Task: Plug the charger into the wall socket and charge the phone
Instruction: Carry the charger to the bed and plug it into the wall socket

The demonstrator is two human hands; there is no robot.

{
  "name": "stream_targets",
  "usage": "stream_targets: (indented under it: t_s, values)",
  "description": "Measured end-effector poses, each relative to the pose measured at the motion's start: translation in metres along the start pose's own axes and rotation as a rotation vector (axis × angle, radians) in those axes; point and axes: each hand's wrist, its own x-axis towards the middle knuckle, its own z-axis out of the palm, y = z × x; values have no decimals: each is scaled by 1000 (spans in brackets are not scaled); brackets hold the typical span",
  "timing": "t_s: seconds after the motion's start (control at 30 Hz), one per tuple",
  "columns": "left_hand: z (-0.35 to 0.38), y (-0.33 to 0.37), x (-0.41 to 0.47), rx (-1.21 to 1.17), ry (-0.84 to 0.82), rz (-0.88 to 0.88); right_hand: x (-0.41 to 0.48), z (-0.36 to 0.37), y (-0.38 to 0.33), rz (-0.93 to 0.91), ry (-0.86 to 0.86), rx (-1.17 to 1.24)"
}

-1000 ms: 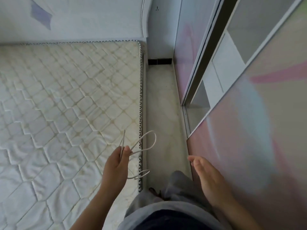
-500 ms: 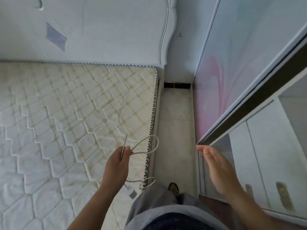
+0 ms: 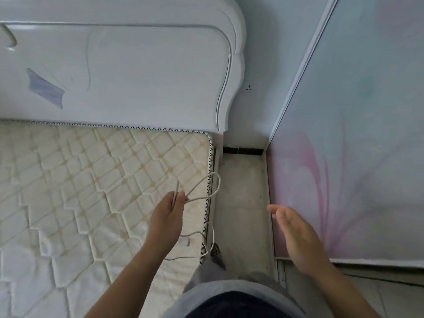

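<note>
My left hand (image 3: 166, 218) is closed around a white charger cable (image 3: 207, 197) over the right edge of the mattress (image 3: 80, 180). One loop of the cable sticks out past my fingers and another hangs below my wrist. A small white block shows under my wrist, half hidden. My right hand (image 3: 298, 235) is held flat and holds nothing, close to the wardrobe door. A wall socket (image 3: 249, 88) shows as small dark slots on the far wall beside the headboard. No phone is in view.
A white headboard (image 3: 137, 72) rises behind the mattress. A narrow tiled floor strip (image 3: 243, 203) runs between the bed and the pastel wardrobe door (image 3: 355, 157) on the right. My grey trouser legs and a patterned slipper (image 3: 215, 250) fill the near end of the strip.
The view has tilted up and moved toward the headboard, so the far wall and socket loom closer. Both hands keep their poses; the cable stays in my left hand.
</note>
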Motion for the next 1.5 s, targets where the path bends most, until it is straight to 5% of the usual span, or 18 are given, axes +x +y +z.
stream_targets:
  t_s: [0.27, 0.77, 1.13, 1.5]
  values:
    - [28, 53, 123, 1, -26, -27, 125, -13, -22, 13, -24, -20]
    - [82, 92, 298, -106, 98, -116, 388, 0, -64, -57, -336, 18]
    - [105, 3, 438, -233, 92, -195, 489, 115, -2, 40, -450, -77]
    - [95, -143, 534, -26, 159, -284, 578, 266, 73, 29, -449, -196]
